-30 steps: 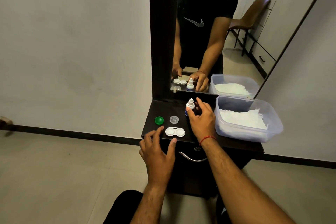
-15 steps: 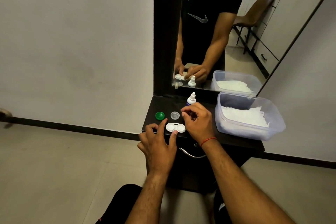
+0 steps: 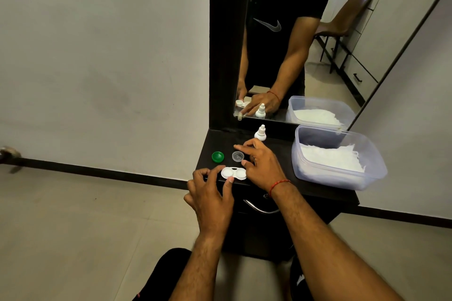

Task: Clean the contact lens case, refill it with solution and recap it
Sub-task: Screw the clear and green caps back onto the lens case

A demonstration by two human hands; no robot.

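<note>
A white two-well contact lens case [image 3: 233,173] lies uncapped near the front edge of the dark dresser top [image 3: 281,154]. My left hand [image 3: 210,199] pinches its left end between thumb and forefinger. Just right of the case, my right hand [image 3: 260,162] hovers over a clear cap [image 3: 237,156], forefinger above it and thumb tip at its near edge, holding nothing. A green cap [image 3: 217,156] rests to the left. The white solution bottle [image 3: 260,132] stands upright behind my right hand.
A clear plastic tub [image 3: 367,178] holding white tissues sits at the right of the top. A tall mirror [image 3: 293,44] rises at the back and reflects me. A metal drawer handle [image 3: 259,208] curves below the front edge. Tiled floor lies on both sides.
My right hand let go of the solution bottle and came forward and left to the clear cap. My left hand moved up onto the lens case and took hold of its left end.
</note>
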